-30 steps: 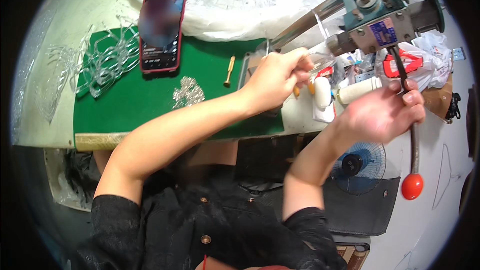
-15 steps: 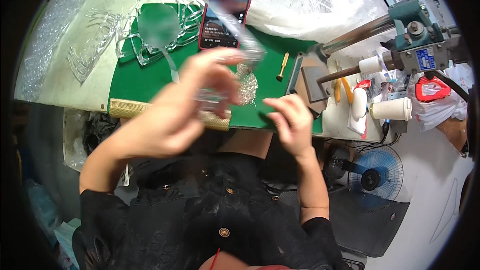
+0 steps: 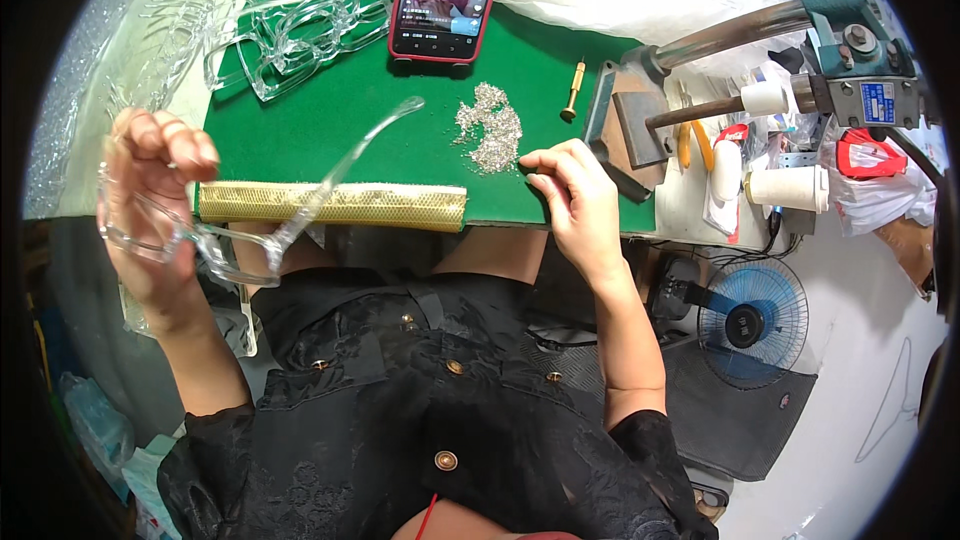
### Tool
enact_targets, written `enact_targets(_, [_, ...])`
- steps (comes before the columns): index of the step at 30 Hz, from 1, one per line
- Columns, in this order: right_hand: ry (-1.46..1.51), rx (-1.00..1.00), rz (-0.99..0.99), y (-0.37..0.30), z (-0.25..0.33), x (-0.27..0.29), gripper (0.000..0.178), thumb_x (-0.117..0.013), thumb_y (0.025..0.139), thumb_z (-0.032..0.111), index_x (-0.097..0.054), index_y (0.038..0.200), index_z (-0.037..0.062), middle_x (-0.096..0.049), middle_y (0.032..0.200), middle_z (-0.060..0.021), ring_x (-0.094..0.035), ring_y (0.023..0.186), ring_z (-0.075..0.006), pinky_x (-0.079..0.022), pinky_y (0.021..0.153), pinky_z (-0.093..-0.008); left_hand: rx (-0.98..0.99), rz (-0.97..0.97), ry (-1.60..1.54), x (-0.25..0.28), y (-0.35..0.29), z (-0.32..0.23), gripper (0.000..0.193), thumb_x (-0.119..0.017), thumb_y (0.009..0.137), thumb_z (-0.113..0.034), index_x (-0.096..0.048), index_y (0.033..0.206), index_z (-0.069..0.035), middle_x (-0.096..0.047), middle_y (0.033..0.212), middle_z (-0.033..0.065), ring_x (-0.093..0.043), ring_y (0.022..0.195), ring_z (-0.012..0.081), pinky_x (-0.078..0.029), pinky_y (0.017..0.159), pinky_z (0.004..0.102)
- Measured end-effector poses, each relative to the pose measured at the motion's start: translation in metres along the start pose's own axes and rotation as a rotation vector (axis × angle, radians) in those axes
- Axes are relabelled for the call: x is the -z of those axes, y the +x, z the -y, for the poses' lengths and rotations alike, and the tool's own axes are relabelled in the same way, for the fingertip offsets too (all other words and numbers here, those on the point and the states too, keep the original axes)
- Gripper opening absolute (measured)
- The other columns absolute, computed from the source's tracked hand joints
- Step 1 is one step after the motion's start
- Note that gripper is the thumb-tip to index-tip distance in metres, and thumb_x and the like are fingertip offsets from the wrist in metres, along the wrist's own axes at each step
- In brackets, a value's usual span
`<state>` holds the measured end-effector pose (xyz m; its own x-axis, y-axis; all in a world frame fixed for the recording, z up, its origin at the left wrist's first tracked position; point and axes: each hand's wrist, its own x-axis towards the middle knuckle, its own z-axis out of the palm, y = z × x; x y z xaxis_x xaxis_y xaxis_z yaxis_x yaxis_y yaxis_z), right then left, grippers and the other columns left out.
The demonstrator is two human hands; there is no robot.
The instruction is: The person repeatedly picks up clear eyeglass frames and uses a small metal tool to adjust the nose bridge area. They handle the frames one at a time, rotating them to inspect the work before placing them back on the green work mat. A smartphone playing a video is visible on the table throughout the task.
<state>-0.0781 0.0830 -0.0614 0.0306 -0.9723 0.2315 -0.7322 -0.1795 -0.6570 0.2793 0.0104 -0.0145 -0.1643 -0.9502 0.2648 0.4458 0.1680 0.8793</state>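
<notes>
My left hand (image 3: 160, 210) is raised at the left, beyond the table's front edge, with its fingers closed round a clear plastic eyeglass frame (image 3: 278, 243). One temple of that frame sticks out up and to the right over the green mat (image 3: 370, 125). At the right edge of a heap of tiny silvery metal pieces (image 3: 497, 145), my right hand (image 3: 580, 205) rests low with thumb and forefinger drawn together. Whatever lies between those fingertips is too small to make out. A brass-coloured screwdriver (image 3: 574, 90) lies beyond that hand.
Several clear eyeglass frames (image 3: 290, 35) are piled at the far left, beside a phone (image 3: 445, 0). A gold mesh-covered strip (image 3: 330, 205) runs along the front edge. At the right stand a metal press (image 3: 850, 40), orange-handled pliers (image 3: 703, 145) and a white cup (image 3: 788, 189).
My left hand has swung from mid-table to the left, carrying the eyeglass frame. My right hand stays by the silvery heap, and the whole view has shifted slightly.
</notes>
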Motion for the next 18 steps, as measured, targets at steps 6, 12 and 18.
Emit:
enact_targets(6, [-0.076, 0.073, 0.085, 0.0, 0.002, 0.004, 0.012, -0.063, 0.079, -0.002, -0.063, 0.091, 0.0037, -0.055, 0.084, -0.0088, -0.059, 0.074, -0.0251, -0.047, 0.067, -0.0319, -0.085, 0.18, 0.016, -0.042, -0.009, 0.01, 0.062, -0.045, 0.097, -0.035, -0.025, 0.135, 0.01, -0.058, 0.07, 0.0204, -0.056, 0.056, 0.0231, -0.046, 0.051, 0.0253])
enact_targets(12, [0.064, -0.013, 0.042, -0.001, -0.003, 0.006, 0.01, -0.063, 0.078, -0.003, -0.064, 0.088, 0.0023, -0.058, 0.08, -0.0094, -0.059, 0.074, -0.024, -0.048, 0.066, -0.031, -0.024, 0.169, 0.128, -0.055, -0.006, 0.016, 0.087, -0.047, 0.09, -0.059, -0.022, 0.139, 0.007, -0.059, 0.067, 0.015, -0.046, 0.049, 0.013, -0.032, 0.043, 0.0197])
enact_targets(18, [0.06, -0.023, 0.019, -0.002, -0.004, 0.001, 0.01, -0.069, 0.074, -0.001, -0.064, 0.082, 0.0019, -0.059, 0.077, -0.0084, -0.06, 0.071, -0.0224, -0.048, 0.063, -0.0307, 0.005, 0.076, 0.347, -0.076, -0.011, 0.029, 0.097, -0.048, 0.082, -0.072, -0.026, 0.138, 0.004, -0.062, 0.069, 0.0117, -0.051, 0.053, 0.0093, -0.033, 0.047, 0.0177])
